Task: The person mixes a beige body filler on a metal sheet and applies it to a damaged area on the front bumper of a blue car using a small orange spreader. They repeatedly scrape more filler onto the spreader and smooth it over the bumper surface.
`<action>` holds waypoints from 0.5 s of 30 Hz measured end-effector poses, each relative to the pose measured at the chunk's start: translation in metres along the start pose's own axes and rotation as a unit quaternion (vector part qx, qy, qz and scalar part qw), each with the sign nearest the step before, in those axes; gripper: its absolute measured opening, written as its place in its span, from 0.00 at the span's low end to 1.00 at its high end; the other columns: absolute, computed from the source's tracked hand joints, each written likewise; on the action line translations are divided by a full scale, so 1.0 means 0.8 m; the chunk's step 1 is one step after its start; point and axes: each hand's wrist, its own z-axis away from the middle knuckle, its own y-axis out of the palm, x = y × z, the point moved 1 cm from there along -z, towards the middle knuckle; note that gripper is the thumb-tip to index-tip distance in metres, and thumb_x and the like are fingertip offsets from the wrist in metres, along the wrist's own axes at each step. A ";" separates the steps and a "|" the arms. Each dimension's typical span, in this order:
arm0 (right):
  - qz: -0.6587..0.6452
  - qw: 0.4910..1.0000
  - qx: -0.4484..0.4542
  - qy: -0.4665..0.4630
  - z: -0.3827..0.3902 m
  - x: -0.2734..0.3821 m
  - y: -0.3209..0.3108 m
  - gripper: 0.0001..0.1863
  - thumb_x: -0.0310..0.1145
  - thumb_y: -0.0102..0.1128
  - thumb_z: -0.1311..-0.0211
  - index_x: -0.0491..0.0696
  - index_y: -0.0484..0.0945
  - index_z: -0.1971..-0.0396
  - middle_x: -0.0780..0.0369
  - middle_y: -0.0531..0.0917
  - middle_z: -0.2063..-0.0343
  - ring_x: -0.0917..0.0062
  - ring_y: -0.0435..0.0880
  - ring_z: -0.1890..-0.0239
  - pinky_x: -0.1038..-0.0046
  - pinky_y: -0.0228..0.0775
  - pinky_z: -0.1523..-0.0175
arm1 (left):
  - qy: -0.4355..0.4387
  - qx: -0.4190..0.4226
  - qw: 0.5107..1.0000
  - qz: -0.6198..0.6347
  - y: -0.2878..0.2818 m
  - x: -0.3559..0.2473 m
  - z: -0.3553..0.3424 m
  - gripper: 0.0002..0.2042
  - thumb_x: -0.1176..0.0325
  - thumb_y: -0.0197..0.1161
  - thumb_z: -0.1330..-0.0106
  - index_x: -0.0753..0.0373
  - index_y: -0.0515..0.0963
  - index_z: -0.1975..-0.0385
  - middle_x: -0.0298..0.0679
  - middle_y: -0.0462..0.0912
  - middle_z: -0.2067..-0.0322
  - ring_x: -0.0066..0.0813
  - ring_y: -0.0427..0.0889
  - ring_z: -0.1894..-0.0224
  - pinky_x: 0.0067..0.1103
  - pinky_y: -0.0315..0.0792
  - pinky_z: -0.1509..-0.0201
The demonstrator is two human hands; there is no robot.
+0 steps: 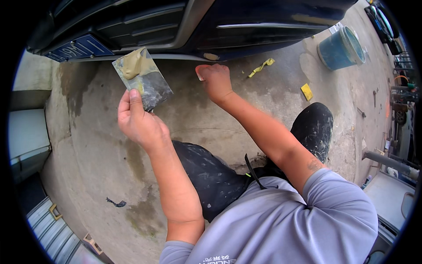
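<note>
Gripping a thin grey plate [159, 90], the left hand [143, 121] in the head view has its thumb pressed on top, and its other fingers go underneath. This plate is flat and four-cornered, with whitish and yellow smears; on its far half lies a thick, creamy heap of beige paste [133, 64], smooth and softly ridged. The right hand [218, 83] has its fingers closed around a thin red piece [201, 72], of which only one flat part is visible. It is just beside a beige oval patch [211, 56] at the lower edge of the glossy dark-blue car bumper [268, 33]; I cannot tell if the piece touches the bumper. On the stained, rough concrete floor [101, 154] lie a crumpled yellow strip [261, 68] and a flat yellow rectangle [307, 92], near a round bluish bucket [337, 51] with a dusty wall.
</note>
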 end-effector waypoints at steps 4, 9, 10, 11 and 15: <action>-0.135 0.985 -0.073 0.077 0.027 -0.009 -0.011 0.04 0.23 0.59 0.48 0.48 0.79 0.72 0.59 0.83 0.74 0.61 0.82 0.66 0.62 0.69 0.58 | 0.002 0.001 1.000 -0.006 -0.002 0.002 -0.001 0.12 0.75 0.62 0.31 0.76 0.76 0.53 0.46 0.84 0.60 0.31 0.84 0.60 0.26 0.80 0.54; -0.182 0.926 -0.107 0.313 0.065 -0.036 -0.022 0.06 0.29 0.59 0.38 0.42 0.77 0.69 0.49 0.80 0.72 0.52 0.80 0.70 0.63 0.71 0.66 | -0.011 -0.008 1.000 -0.019 0.002 -0.006 0.004 0.12 0.75 0.61 0.31 0.76 0.75 0.52 0.47 0.83 0.58 0.33 0.83 0.58 0.26 0.79 0.53; -0.247 0.902 -0.122 0.332 0.069 -0.041 -0.021 0.08 0.29 0.61 0.38 0.40 0.75 0.70 0.50 0.80 0.74 0.53 0.80 0.69 0.64 0.71 0.65 | -0.009 -0.010 1.000 -0.026 0.005 -0.009 0.005 0.12 0.75 0.61 0.31 0.76 0.75 0.51 0.48 0.83 0.58 0.34 0.83 0.58 0.27 0.78 0.53; -0.235 0.912 -0.163 0.294 0.072 -0.046 -0.015 0.07 0.28 0.61 0.40 0.41 0.75 0.70 0.51 0.79 0.75 0.53 0.80 0.70 0.64 0.71 0.66 | -0.008 -0.013 0.999 -0.032 0.006 -0.009 0.007 0.13 0.76 0.61 0.31 0.76 0.75 0.51 0.48 0.82 0.57 0.34 0.83 0.57 0.27 0.78 0.52; -0.070 0.966 -0.219 0.120 0.059 -0.070 -0.009 0.04 0.24 0.63 0.49 0.46 0.77 0.73 0.58 0.78 0.78 0.60 0.79 0.72 0.63 0.69 0.66 | -0.004 -0.006 0.999 -0.032 0.006 -0.008 0.007 0.13 0.76 0.62 0.31 0.76 0.74 0.51 0.49 0.82 0.56 0.36 0.83 0.56 0.29 0.77 0.52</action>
